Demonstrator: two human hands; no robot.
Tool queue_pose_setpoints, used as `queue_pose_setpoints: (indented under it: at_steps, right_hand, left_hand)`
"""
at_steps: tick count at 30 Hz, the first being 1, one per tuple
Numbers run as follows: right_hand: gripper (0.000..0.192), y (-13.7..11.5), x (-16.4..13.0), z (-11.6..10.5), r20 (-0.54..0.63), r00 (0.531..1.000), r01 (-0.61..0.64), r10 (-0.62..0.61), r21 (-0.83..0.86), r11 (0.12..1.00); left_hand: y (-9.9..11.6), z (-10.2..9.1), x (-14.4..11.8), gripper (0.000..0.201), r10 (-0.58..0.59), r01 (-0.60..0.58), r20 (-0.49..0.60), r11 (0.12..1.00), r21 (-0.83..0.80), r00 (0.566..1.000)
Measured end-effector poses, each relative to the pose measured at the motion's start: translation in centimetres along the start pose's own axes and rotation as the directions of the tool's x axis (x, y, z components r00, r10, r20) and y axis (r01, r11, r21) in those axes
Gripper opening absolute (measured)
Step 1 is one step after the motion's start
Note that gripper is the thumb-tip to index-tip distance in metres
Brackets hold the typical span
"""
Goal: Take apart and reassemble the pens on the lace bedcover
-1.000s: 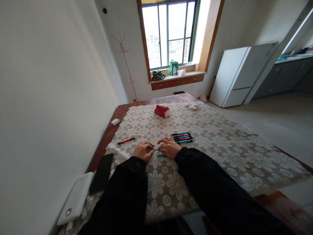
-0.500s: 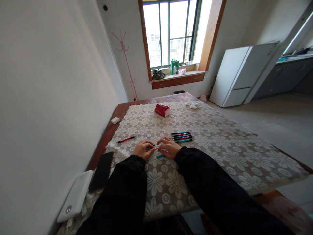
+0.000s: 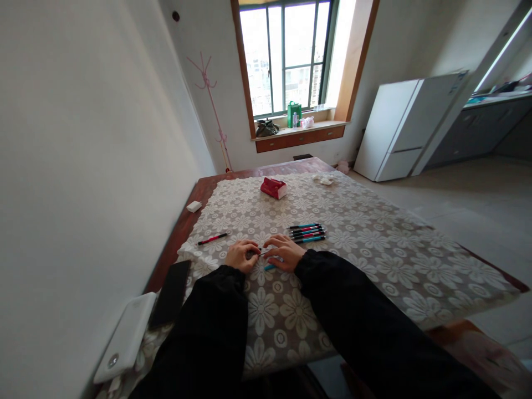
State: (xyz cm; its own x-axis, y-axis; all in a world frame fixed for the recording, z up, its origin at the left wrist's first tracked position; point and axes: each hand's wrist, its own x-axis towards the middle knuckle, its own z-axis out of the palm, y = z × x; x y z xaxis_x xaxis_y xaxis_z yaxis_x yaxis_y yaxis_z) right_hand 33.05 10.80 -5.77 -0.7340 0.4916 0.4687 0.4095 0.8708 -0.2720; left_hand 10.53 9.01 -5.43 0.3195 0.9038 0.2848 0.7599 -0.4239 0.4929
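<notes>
My left hand (image 3: 241,256) has its thumb and index finger pinched on a small thin pen part (image 3: 261,253), mostly hidden by the fingers. Facing it, my right hand (image 3: 286,252) curls inward, its fingertips closed at the other end of that part; exactly what they grip is too small to tell. Beneath the right fingers a blue pen barrel (image 3: 269,267) lies on the cloth. Beyond the right hand several pens (image 3: 307,233), blue, red and black, lie side by side in a row. A single red and black pen (image 3: 213,239) rests to the left.
A floral lace tablecloth (image 3: 361,238) covers the table. Farther back sit a red tissue pack (image 3: 273,188) and crumpled white scraps (image 3: 323,179). Along the left edge are a white adapter (image 3: 194,206), a black phone (image 3: 170,293) and a white power bank (image 3: 125,337).
The view has shifted slightly, moving everything a little left in the picture. Both hands stay close together over the thin part, with only small finger movement.
</notes>
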Motion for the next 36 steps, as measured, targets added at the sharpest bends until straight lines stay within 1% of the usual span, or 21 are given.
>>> queue_pose_setpoints:
  at_steps: [2, 5, 9, 14, 19, 22, 28, 36]
  right_hand:
    - [0.011, -0.2, 0.0, -0.4, -0.006, 1.000, -0.007, 0.007, 0.011, 1.000]
    - [0.014, -0.4, 0.0, -0.9, 0.010, 1.000, -0.013, 0.012, 0.032, 0.999]
    - [0.011, -0.4, 0.1, -1.1, 0.054, 0.998, 0.019, -0.021, 0.027, 0.999]
    - [0.007, 0.3, 0.0, -0.5, 0.028, 0.999, -0.044, 0.045, -0.045, 0.998]
    - [0.007, 0.7, 0.0, 0.1, 0.013, 0.998, -0.057, 0.058, -0.080, 0.995]
    - [0.007, 0.7, 0.1, 0.3, -0.005, 0.999, -0.051, 0.050, -0.101, 0.994]
    - [0.015, 0.6, 0.0, -0.1, -0.022, 0.999, -0.045, 0.043, -0.090, 0.995]
    - [0.011, 0.6, 0.0, -0.1, -0.010, 0.998, -0.066, 0.066, -0.082, 0.994]
  left_hand:
    - [-0.1, 0.0, 0.0, 0.024, 0.009, -0.009, -0.014, 1.000, -0.016, 1.000]
    - [-0.2, 0.1, 0.0, 0.032, 0.007, -0.008, -0.020, 0.999, -0.037, 1.000]
    - [-0.5, 0.3, 0.0, 0.032, -0.018, 0.016, -0.030, 0.998, -0.067, 0.999]
    - [-0.6, 0.5, 0.0, 0.028, -0.059, 0.057, -0.022, 0.994, -0.093, 0.998]
    - [-0.4, 0.4, -0.1, 0.027, -0.012, 0.009, -0.022, 0.993, -0.116, 1.000]
    - [-0.2, 0.3, -0.1, 0.030, -0.017, 0.016, -0.019, 0.996, -0.090, 1.000]
    - [-0.1, 0.1, -0.1, 0.039, -0.019, 0.018, -0.001, 0.996, -0.088, 1.000]
    - [0.0, 0.2, -0.1, 0.036, -0.005, 0.004, -0.003, 0.995, -0.104, 1.000]
